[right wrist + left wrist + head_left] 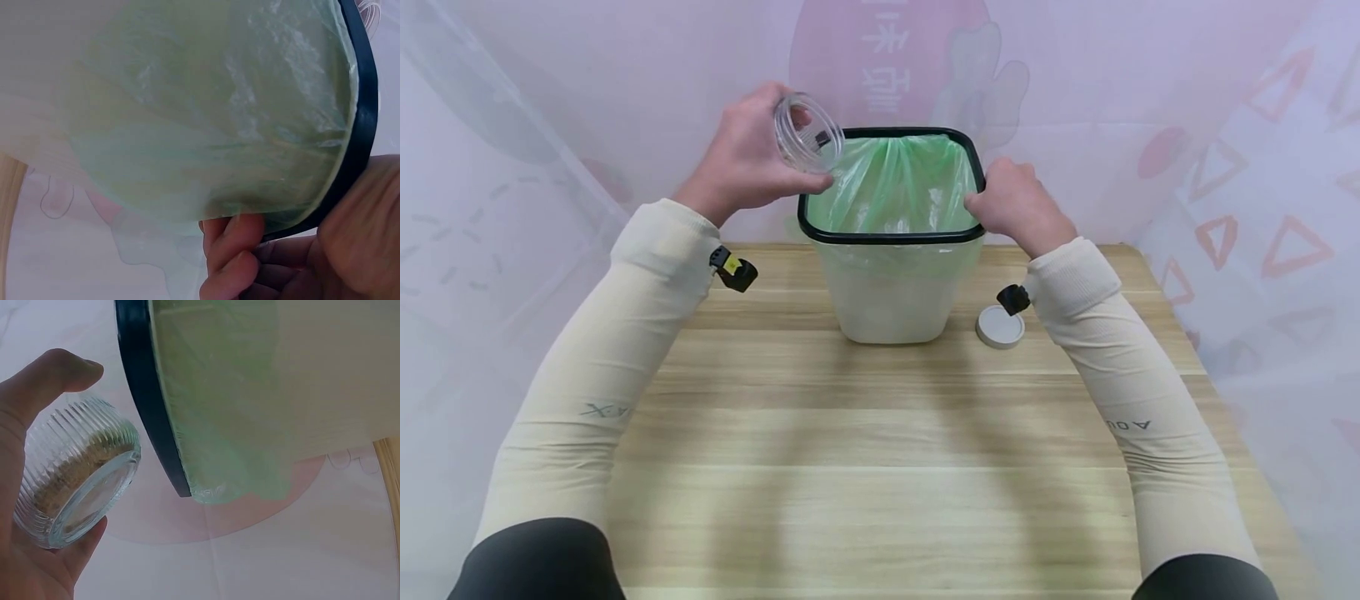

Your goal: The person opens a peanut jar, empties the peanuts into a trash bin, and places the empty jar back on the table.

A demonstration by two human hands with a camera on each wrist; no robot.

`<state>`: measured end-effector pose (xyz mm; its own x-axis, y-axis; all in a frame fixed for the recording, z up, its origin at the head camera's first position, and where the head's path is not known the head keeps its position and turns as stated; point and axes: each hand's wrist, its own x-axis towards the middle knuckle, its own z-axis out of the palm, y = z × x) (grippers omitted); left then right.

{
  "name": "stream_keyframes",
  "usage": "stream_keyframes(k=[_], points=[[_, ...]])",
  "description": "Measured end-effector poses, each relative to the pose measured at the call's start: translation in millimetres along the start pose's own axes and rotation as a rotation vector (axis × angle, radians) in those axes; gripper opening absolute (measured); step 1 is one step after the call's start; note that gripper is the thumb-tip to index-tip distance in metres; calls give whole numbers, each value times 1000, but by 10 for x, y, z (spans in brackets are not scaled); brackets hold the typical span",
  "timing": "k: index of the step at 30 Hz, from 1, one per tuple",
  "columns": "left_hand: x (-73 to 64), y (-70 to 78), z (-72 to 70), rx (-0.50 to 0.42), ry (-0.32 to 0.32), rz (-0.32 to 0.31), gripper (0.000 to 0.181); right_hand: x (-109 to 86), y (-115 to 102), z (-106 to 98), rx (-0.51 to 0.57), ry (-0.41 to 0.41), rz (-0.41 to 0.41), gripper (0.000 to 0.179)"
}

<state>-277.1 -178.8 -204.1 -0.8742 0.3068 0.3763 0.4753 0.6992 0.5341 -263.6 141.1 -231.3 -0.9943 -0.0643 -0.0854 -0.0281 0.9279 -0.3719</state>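
Note:
My left hand holds a clear ribbed glass jar at the left rim of a trash bin. Tilted, the jar has its mouth facing up and toward the bin. In the left wrist view, brownish crumbly matter lies inside the jar, near its base. A translucent green bag lines the pale bin, under a black rim. On the far right side, my right hand grips that rim, and its fingers curl beneath it in the right wrist view.
A round white lid lies on the wooden table, right of the bin's base. Close behind the table hangs a pale printed curtain, which also runs along both sides.

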Motion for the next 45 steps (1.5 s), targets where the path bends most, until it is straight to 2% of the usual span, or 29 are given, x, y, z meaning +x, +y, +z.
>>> stream_keyframes(k=[8,18,25,29,35,45], points=[[35,27,41,99,-30,65,85,4,6,1,10,-7,11,25],[5,85,36,279,-14,111,91,2,-15,-11,9,-12,9,23],[2,91,82,378,-20,183,79,13,-17,-10,9,-8,12,24],[-4,81,100,412,-18,210,78,14,-20,-4,9,-4,8,24],[-22,63,123,463,25,283,75,19,-19,-1,12,-13,13,25],[-39,57,161,542,127,457,63,1,-23,-4,20,-1,9,26]])
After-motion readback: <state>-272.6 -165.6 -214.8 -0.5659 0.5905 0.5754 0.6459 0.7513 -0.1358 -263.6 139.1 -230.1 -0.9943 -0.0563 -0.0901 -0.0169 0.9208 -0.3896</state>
